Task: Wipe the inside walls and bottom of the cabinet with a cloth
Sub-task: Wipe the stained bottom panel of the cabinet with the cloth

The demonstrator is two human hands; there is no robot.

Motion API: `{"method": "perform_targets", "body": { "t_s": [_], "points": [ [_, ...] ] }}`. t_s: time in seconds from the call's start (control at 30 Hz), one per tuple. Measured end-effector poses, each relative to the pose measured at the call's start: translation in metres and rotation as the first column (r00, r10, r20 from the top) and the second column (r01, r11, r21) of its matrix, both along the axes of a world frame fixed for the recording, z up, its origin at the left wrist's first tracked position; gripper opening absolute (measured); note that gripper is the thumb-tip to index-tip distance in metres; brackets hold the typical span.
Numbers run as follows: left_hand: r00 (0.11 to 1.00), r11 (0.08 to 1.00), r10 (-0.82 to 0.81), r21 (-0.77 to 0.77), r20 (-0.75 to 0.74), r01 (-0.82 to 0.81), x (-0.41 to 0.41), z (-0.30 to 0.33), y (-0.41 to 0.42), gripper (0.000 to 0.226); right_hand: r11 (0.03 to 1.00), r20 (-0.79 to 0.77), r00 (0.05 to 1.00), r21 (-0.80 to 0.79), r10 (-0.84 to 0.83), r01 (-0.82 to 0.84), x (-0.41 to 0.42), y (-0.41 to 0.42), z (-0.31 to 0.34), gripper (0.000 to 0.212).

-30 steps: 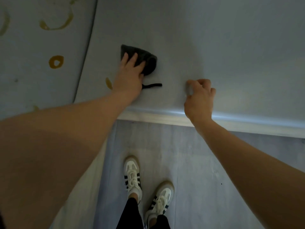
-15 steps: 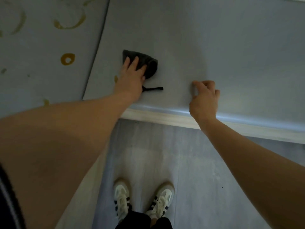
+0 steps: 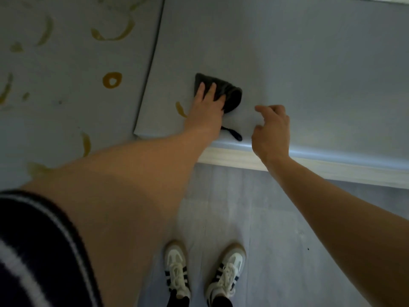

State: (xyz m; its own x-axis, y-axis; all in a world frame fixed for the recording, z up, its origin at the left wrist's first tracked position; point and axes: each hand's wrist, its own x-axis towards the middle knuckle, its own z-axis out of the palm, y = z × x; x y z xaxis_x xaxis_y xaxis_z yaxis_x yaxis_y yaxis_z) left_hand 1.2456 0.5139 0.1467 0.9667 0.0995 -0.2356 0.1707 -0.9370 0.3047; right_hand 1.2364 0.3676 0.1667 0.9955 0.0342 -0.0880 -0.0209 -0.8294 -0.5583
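Dark cloth (image 3: 230,97) sits centre frame on the grey cabinet bottom (image 3: 309,63), bunched into a wedge, long axis running upper left to lower right, a thin loop (image 3: 234,134) trailing toward the front edge. My left hand (image 3: 207,107) presses it flat, fingers straight on top. Right hand (image 3: 273,131) is just right of it, fingers loosely curled, gripping nothing. Yellow ring stains (image 3: 112,80) on the left wall (image 3: 66,96). My shoes (image 3: 177,269) at bottom centre.
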Motion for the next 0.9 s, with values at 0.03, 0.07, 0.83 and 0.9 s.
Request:
{"method": "perform_targets", "body": {
  "t_s": [0.03, 0.07, 0.83, 0.9],
  "points": [
    [1.000, 1.000, -0.003, 0.005, -0.021, 0.003, 0.003, 0.002, -0.001, 0.046, 0.999, 0.045, 0.999, 0.044, -0.011, 0.009, 0.000, 0.006, 0.002, 0.055],
    [0.999, 1.000, -0.014, -0.014, -0.034, 0.014, 0.001, 0.005, -0.001, 0.047, 0.996, 0.085, 0.996, 0.087, -0.022, 0.014, -0.001, 0.013, 0.005, 0.053],
    [0.978, 0.972, 0.187, -0.164, 0.092, -0.171, -0.091, 0.001, 0.159, 0.039, 0.813, -0.217, 0.866, -0.301, 0.451, -0.499, 0.015, 0.141, -0.016, 0.060],
    [0.977, 0.971, 0.187, -0.168, 0.105, -0.168, -0.091, -0.002, 0.160, 0.039, 0.843, -0.242, 0.876, -0.258, 0.417, -0.472, 0.044, 0.159, -0.014, 0.060]
  ]
}}
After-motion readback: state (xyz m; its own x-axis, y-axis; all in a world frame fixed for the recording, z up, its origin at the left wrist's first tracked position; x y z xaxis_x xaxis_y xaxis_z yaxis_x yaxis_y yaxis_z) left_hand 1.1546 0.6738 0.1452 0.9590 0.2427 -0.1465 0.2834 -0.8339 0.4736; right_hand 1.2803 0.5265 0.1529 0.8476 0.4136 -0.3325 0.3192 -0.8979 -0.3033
